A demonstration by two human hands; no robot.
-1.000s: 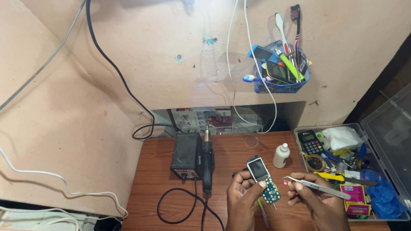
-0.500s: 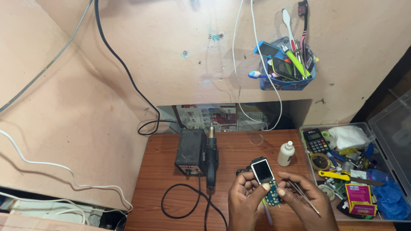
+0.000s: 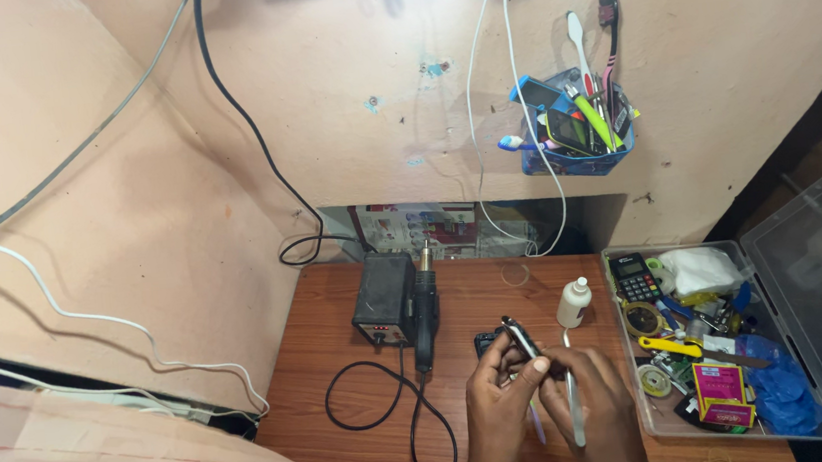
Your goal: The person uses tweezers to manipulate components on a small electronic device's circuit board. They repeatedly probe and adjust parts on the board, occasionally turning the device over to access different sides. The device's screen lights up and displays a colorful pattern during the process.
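Here, phone: small, dark, tilted edge-on, pinched by left hand fingers.
Tweezers: silver, clamped in right hand.

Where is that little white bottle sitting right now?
In the head view, the small white bottle stands upright on the wooden desk, right of centre, between the black hot-air station and the open clear plastic parts box.

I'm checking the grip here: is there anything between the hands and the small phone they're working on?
Nothing visible: the left hand holds the phone directly. The right hand holds tweezers beside it.
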